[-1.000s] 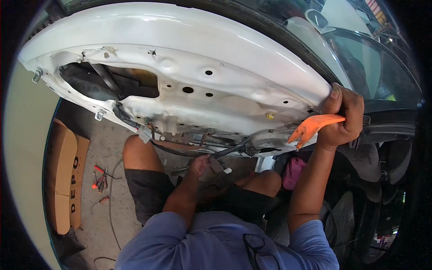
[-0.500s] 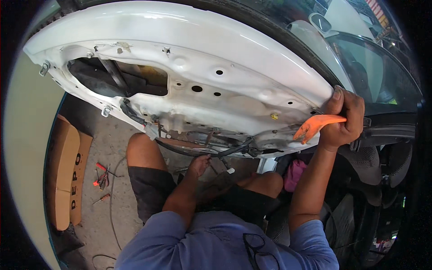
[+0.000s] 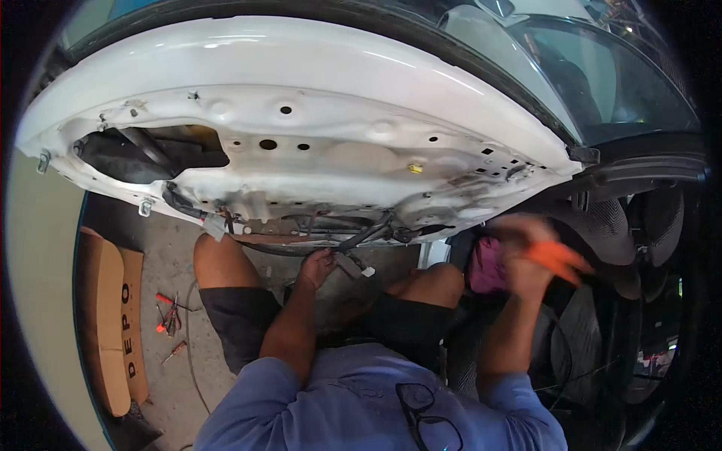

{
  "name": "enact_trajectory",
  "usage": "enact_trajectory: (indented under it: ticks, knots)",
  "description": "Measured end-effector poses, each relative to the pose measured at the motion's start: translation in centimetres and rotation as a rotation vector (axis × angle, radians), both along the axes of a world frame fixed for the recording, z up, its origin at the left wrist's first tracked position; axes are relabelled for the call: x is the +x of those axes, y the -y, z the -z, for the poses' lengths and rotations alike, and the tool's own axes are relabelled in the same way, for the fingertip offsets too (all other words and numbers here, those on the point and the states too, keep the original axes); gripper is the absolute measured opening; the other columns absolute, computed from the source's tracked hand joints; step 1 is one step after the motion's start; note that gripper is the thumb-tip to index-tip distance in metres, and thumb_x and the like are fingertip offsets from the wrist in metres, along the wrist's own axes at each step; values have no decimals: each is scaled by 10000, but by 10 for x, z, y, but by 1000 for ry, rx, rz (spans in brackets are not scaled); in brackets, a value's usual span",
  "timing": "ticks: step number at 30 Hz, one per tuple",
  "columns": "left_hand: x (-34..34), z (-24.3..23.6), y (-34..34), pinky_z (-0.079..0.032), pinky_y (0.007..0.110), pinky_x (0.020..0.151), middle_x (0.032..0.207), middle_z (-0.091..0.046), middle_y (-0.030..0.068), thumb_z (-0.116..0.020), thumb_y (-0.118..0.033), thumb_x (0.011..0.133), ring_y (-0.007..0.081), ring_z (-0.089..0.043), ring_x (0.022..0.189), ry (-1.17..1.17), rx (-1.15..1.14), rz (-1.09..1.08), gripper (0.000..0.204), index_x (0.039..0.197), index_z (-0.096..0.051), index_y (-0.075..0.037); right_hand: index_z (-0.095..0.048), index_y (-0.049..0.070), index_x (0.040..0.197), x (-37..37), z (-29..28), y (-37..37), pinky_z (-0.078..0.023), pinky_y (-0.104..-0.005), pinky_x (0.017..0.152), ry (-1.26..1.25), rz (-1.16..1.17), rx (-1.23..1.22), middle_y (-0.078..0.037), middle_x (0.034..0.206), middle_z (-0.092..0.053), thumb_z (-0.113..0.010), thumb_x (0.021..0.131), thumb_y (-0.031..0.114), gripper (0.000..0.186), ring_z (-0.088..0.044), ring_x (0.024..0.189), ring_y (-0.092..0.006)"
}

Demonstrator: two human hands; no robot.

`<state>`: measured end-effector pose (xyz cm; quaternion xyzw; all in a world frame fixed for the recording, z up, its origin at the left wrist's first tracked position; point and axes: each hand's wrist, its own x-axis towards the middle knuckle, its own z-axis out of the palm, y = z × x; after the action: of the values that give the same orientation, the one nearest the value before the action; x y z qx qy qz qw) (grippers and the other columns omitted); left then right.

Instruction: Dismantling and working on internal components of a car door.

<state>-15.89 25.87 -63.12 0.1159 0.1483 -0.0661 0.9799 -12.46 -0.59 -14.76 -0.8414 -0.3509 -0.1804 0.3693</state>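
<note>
A white car door (image 3: 376, 56) with its inner panel bare stretches across the upper half of the view. Black wiring harness (image 3: 361, 234) hangs along the door's lower edge, with a white connector (image 3: 368, 271) at one end. My left hand (image 3: 320, 267) is closed on the harness there, its fingertips partly hidden. Blurred by motion, my right hand (image 3: 525, 259) is off the door, near the seats, and grips an orange plastic pry tool (image 3: 556, 261). A yellow clip (image 3: 415, 168) sits in the door panel.
Screwdrivers and pliers (image 3: 169, 312) lie on the concrete floor (image 3: 162, 240) to the left, beside a thin cable. An open cardboard box (image 3: 135, 331) stands at far left. A pink cloth-like item (image 3: 485, 264) and patterned car seats (image 3: 605, 233) are on the right.
My right hand has let go of the door's upper right edge and moved down and left with the pry tool. My left hand stays at the harness. The view has shifted slightly.
</note>
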Motion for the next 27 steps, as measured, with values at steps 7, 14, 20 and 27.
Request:
enact_trajectory:
  ticks: [7,14,20,27]
  knots:
    - [4,79,-14,-536,327,848,1073,-723,121,-596,-153,945,231,-680,919,-36,32,-37,248,1152,-666,-36,-638,89,1284,-43,185,3,-496,-355,700,-919,-255,-404,-99,956,-726,-701,898,148,396,-646,756,-229]
    - [4,39,-12,-518,297,673,1022,-721,134,-582,-155,953,185,-633,791,-49,53,-10,286,1213,-656,-60,-580,148,1414,-77,134,-123,-496,-371,652,-619,-551,-429,-80,1129,-722,-662,926,139,495,-652,767,-278]
    - [-28,36,-13,-512,303,677,1016,-714,129,-590,-163,944,185,-627,791,-101,106,-155,280,1196,-658,-60,-475,177,1481,-97,166,-258,-481,-408,736,91,-624,-441,-94,1085,-611,-511,936,155,547,-581,844,-292]
    - [-23,22,-12,-504,309,682,1009,-706,122,-599,-172,935,184,-619,790,-163,130,-244,272,1175,-660,-60,-518,103,1362,-120,201,-278,-452,-398,833,223,-649,-515,-100,1212,-543,-498,940,143,424,-525,1013,-269]
